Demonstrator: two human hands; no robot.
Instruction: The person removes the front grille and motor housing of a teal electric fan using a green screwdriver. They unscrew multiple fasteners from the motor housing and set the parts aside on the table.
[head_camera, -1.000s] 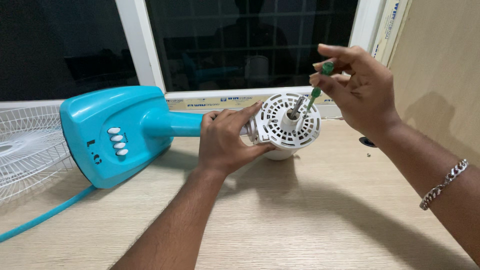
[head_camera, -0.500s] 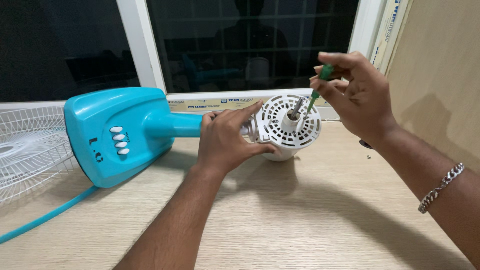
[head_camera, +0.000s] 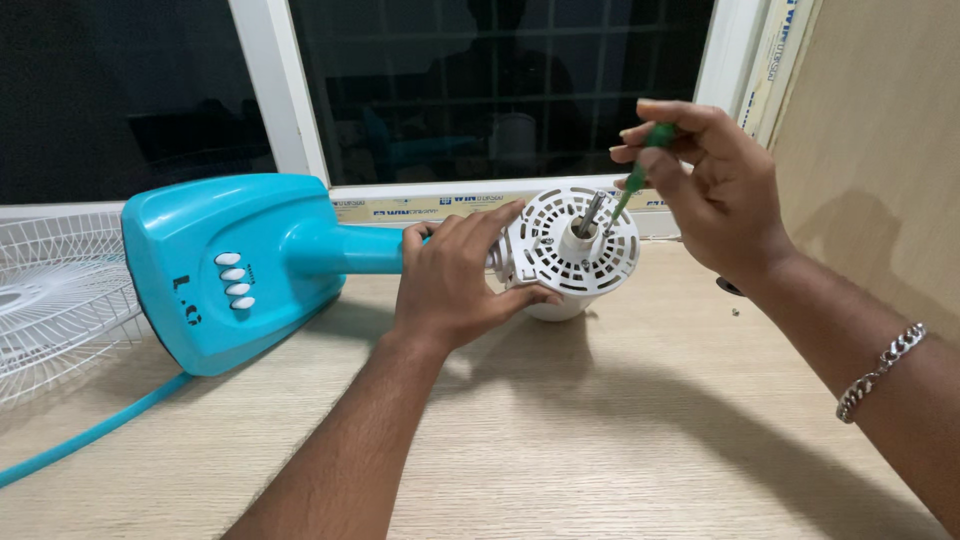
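Observation:
A turquoise fan stand lies on its side on the wooden table, its base (head_camera: 215, 265) at the left with white buttons. My left hand (head_camera: 455, 280) grips the neck beside the white round motor housing (head_camera: 572, 250), which faces up with a metal shaft in its middle. My right hand (head_camera: 715, 190) holds a green-handled screwdriver (head_camera: 640, 170) by the handle, its tip down on the housing face right of the shaft. A silver chain bracelet (head_camera: 880, 370) sits on my right wrist.
A white wire fan grille (head_camera: 55, 300) lies at the left edge. A turquoise power cord (head_camera: 90, 430) runs off the front left. A dark window with a white frame (head_camera: 270, 100) stands behind, a beige wall (head_camera: 880, 150) at the right. A small screw (head_camera: 735, 311) lies near the wall.
My right hand has turned slightly on the screwdriver handle, fingers shifting. The left hand and the fan have stayed almost still.

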